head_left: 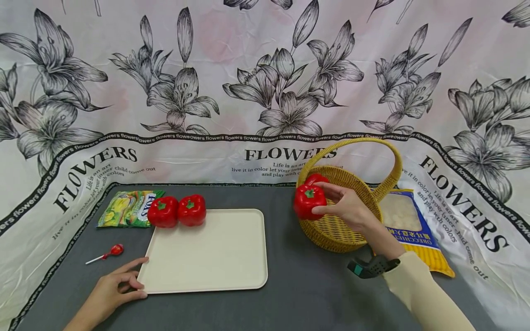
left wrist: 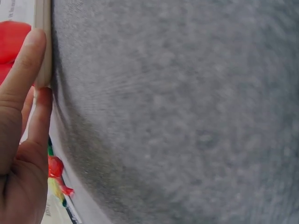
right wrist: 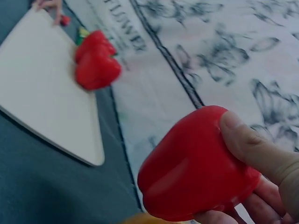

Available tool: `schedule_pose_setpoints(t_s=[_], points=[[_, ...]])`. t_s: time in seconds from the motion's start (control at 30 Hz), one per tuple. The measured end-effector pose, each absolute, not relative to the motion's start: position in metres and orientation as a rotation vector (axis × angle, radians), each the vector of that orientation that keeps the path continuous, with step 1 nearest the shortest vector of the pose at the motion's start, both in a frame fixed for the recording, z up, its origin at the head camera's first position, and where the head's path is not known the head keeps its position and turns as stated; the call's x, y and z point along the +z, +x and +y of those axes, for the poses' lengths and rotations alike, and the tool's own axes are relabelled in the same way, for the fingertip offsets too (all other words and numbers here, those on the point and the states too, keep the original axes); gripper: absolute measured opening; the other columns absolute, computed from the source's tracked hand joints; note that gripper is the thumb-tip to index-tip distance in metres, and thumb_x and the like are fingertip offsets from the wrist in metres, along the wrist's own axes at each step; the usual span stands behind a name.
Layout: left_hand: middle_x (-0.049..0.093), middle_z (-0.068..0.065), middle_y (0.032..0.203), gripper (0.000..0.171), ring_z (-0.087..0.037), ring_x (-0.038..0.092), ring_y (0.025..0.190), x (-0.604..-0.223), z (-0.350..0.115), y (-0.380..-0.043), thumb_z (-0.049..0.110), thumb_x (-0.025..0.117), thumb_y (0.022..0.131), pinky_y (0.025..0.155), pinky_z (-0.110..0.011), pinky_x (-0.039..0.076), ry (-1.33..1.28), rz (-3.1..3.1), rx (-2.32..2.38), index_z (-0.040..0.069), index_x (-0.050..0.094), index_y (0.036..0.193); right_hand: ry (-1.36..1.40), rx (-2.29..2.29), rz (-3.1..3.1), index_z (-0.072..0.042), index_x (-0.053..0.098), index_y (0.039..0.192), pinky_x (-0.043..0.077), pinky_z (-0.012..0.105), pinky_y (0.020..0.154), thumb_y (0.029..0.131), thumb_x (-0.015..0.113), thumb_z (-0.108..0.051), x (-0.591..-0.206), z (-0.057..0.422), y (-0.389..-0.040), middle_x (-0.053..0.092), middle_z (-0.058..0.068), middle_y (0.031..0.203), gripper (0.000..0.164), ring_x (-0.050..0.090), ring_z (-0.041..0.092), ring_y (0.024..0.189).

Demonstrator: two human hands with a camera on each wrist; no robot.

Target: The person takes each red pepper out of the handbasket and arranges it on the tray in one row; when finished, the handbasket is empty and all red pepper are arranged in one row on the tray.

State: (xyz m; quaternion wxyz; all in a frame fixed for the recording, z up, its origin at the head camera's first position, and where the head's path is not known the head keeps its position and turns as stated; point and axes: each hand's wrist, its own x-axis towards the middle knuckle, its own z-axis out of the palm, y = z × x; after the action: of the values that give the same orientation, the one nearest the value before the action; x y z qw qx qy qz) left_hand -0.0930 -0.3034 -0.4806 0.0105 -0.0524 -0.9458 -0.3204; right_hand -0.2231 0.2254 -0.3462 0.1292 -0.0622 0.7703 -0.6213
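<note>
My right hand [head_left: 345, 207] grips a red bell pepper [head_left: 309, 202] with a green stem, held over the left side of a yellow wicker basket [head_left: 331, 236]. In the right wrist view the thumb lies on one side of the bell pepper [right wrist: 196, 168], fingers beneath. Behind it, another red bell pepper [head_left: 318, 178] shows partly in the basket. My left hand [head_left: 112, 289] touches the near left corner of a cream tray [head_left: 207, 253], thumb and fingertips against its edges. Two red bell peppers [head_left: 163, 212] [head_left: 192, 210] sit side by side at the tray's far left corner.
A green candy bag [head_left: 128, 209] lies behind the tray at the left. A red lollipop [head_left: 116, 249] is left of the tray. Right of the basket lies a blue and yellow pasta bag [head_left: 407, 220]. The basket's tall handle [head_left: 391, 179] arches up. Flower-printed cloth [head_left: 198, 161] stands behind.
</note>
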Motion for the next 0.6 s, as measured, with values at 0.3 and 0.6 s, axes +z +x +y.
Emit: schedule_pose_setpoints(t_s=[0.3, 0.6], points=[[0.062, -0.017, 0.119, 0.034, 0.003, 0.035, 0.061, -0.481, -0.305, -0.096, 0.018, 0.089, 0.056, 0.052, -0.018, 0.033, -0.335, -2.867, -0.928, 0.030, 0.058, 0.062, -0.206, -1.767, 2.247, -0.001, 0.048, 0.138, 0.050, 0.039, 0.091, 0.079, 0.076, -0.002, -0.354, 0.184, -0.234, 0.049, 0.023, 0.138, 0.065, 0.044, 0.038, 0.124], [0.063, -0.018, 0.117, 0.033, 0.002, 0.032, 0.062, -0.481, -0.305, -0.096, 0.019, 0.089, 0.054, 0.050, -0.019, 0.030, -0.392, -2.838, -0.916, 0.030, 0.059, 0.062, -0.180, -1.860, 2.117, 0.000, 0.048, 0.137, 0.046, 0.044, 0.097, 0.080, 0.071, 0.008, -0.369, 0.145, -0.250, 0.050, 0.022, 0.137, 0.062, 0.046, 0.037, 0.124]])
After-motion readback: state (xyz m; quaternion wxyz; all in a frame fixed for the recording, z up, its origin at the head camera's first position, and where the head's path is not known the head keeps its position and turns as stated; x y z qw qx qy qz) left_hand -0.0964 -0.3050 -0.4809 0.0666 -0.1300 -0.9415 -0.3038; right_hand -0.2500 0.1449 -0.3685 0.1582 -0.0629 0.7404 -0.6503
